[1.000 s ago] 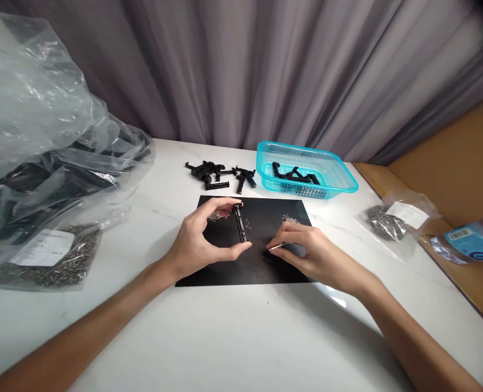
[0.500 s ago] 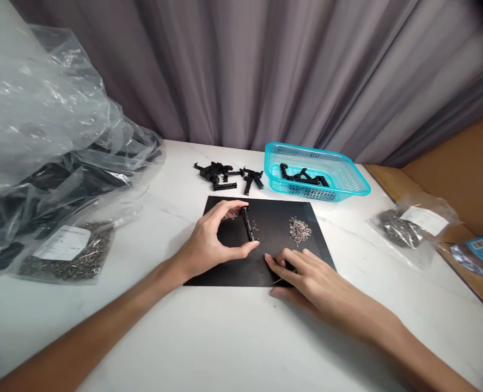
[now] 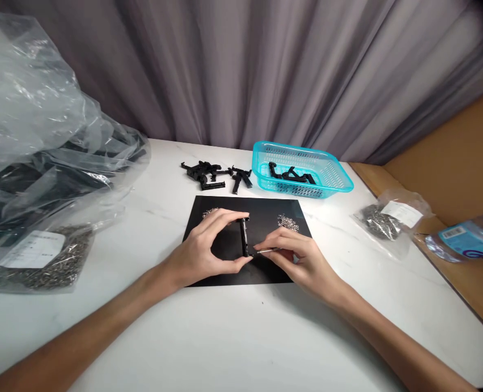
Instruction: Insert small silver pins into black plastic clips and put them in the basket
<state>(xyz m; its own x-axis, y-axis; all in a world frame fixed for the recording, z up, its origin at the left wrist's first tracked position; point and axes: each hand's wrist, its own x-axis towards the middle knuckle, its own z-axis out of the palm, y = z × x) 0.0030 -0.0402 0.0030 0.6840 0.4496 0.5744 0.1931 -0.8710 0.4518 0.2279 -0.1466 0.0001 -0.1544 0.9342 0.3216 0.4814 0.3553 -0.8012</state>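
Note:
My left hand [image 3: 202,247] grips a slim black plastic part [image 3: 244,237] by its two ends, between thumb and fingers, over the black mat [image 3: 225,272]. Pinched in my right hand [image 3: 298,250] is a thin metal rod-like tool [image 3: 266,251], its tip close to the lower end of the part. Whether the tip touches it I cannot tell. Behind my right hand lies a pile of small metal pieces [image 3: 288,222]. Another small pile [image 3: 211,212] is partly hidden behind my left fingers.
Several black plastic parts [image 3: 202,171] lie beyond the mat. A blue basket [image 3: 339,188] holds more of them. Bags of metal pieces stand left [image 3: 61,267] and right [image 3: 382,223]. A large clear plastic bag [image 3: 61,125] fills the far left; a cardboard box [image 3: 462,141] is at right.
My right hand has lifted from the mat's front edge and brought the thin tool up to the black part. The part is turned more upright in my left hand. The view has shifted slightly right.

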